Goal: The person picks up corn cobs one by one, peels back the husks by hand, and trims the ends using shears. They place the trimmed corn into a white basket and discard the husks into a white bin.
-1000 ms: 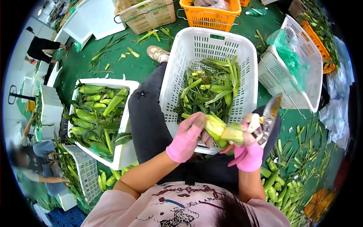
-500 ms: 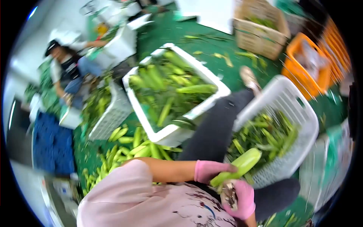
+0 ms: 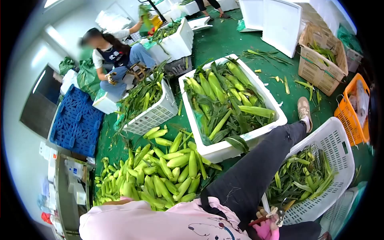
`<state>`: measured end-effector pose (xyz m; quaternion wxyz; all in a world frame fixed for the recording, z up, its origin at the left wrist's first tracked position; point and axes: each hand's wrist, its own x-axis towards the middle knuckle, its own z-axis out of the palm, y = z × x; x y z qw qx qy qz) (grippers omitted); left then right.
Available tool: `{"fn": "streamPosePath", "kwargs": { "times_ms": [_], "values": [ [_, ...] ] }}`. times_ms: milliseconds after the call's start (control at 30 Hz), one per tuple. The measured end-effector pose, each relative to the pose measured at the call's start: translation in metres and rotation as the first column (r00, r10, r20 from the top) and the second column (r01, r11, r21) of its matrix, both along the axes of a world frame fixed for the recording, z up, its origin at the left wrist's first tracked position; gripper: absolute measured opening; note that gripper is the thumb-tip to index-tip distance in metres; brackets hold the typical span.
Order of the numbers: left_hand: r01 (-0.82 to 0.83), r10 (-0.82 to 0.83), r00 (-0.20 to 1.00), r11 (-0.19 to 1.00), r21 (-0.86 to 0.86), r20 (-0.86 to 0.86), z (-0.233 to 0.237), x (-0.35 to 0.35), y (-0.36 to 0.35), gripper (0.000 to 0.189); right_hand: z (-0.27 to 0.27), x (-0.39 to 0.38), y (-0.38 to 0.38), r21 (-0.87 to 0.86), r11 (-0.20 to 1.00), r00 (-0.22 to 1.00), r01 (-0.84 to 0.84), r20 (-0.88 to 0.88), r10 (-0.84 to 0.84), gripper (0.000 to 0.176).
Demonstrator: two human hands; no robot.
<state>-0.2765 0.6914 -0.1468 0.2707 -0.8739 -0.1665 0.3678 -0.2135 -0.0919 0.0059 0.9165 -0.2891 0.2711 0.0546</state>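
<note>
Right hand point(image 3: 267, 228) wrapped around knife point(image 3: 281, 216), beside white basket point(image 3: 336, 140) of husks point(image 3: 302, 176). Left hand point(image 3: 127, 198) near corn pile point(image 3: 168, 172) (mostly hidden behind sleeve point(image 3: 116, 218); cannot tell whether holding anything).

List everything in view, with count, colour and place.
Corn pile: one, green, lower left
Corn box: one, white, centre
Farther boxes: several, white, top
Foam sheets: at least two, white, upper right
Left basket: one, white, left
Right basket: one, white, lower right
Tan crate: one, tan, upper right
Orange crate: one, orange, right edge
Pallet: at least one, blue, left
Bags: several, green, upper left
Seated person: one, dark apron, upper left
Second person: one, dark trousers, top
Bladed tool: one, partly reddish, bottom right
Right hand: one, pink glove, holding tool
Left hand: one, mostly hidden, pink, beside pile
Legs: two, dark trousers, lower right
</note>
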Motion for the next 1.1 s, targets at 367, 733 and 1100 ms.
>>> {"fn": "streamPosePath", "kwargs": {
  "times_ms": [367, 733, 1100],
  "values": [
    [0.981, -0.485, 0.174, 0.165, -0.106, 0.857, 0.114, 0.588, -0.432, 0.036, -0.008, -0.006, -0.004, 0.081, 0.984, 0.985, 0.16, -0.079, -0.153, 0.058],
    [0.876, -0.878, 0.362, 0.206, -0.436, 0.313, 0.08, 0.709, -0.476, 0.061, -0.028, -0.038, -0.011, 0.074, 0.954, 0.956, 0.291, -0.045, -0.288, 0.08],
    [-0.299, -0.034, 0.872, -0.826, -0.478, -0.488, 0.175, 0.438, -0.664, 0.061, -0.04, -0.009, -0.028, -0.257, 0.955, 0.954, 0.148, 0.291, -0.07, 0.088]
  ]
}}
